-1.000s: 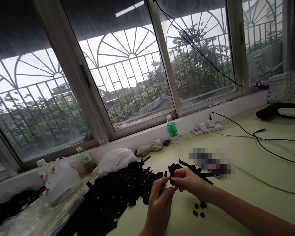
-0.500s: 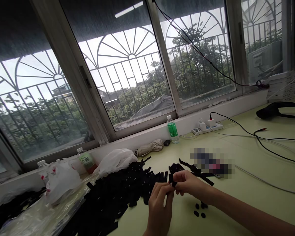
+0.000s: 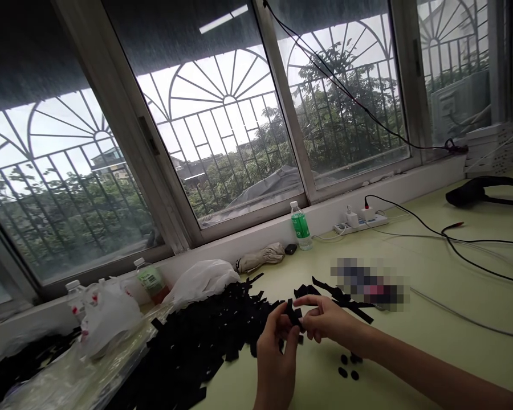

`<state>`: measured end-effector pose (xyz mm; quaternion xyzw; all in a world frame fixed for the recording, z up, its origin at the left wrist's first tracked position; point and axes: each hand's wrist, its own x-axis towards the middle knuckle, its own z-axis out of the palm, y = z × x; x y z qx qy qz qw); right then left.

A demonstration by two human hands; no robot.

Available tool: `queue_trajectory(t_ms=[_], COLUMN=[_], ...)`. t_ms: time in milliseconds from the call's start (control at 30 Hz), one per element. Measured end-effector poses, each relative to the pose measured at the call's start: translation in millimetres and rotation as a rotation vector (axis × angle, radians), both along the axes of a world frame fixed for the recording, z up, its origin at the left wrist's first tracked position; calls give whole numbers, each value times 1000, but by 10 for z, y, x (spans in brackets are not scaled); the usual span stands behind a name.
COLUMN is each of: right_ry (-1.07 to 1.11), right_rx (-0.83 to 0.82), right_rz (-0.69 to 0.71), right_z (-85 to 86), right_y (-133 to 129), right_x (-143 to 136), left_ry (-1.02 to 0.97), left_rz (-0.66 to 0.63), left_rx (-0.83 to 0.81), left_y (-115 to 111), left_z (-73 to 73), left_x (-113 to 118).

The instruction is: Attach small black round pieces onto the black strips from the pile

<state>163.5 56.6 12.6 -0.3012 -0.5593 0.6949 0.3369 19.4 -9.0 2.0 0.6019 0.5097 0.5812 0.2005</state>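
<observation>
A small black strip (image 3: 294,315) is held between my two hands near the middle of the table. My left hand (image 3: 277,347) has its thumb and fingers curled round the strip's left side. From the right, my right hand (image 3: 322,320) pinches the strip's lower edge, its index finger stretched toward the top. A large pile of black strips (image 3: 205,330) spreads to the left of my hands. Below my right wrist lie several small round black pieces (image 3: 342,372). More black strips (image 3: 342,297) lie behind my right hand.
Along the window wall stand a green-labelled bottle (image 3: 300,226), a power strip (image 3: 361,224), a folded beige umbrella (image 3: 260,257) and a white plastic bag (image 3: 203,280). Cables (image 3: 474,267) cross the right side of the table (image 3: 444,347). Clear plastic sheeting (image 3: 72,370) lies at left.
The fingers of my left hand have opened wider around the strip, and the strip has tilted. My right index finger has straightened and lifted.
</observation>
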Motion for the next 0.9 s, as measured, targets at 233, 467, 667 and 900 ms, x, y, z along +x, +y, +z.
queue_trajectory(t_ms=[233,467,667,900], right_ry=[-2,-124,-471,-744], right_rx=[75,223,656,683], right_rz=[31,92,-102,433], right_z=[-86,-64,50,110], right_y=[25,13,134,237], right_x=[-4,-29,178,483], left_ry=[-353,-408,-459,-534], left_rz=[-85,-38,-58,-132], left_rx=[-94,-181,-204,-291], left_y=[105,68,94,93], left_z=[-71,-21,-51,-70], left_x=[-40,-52,-90,-115])
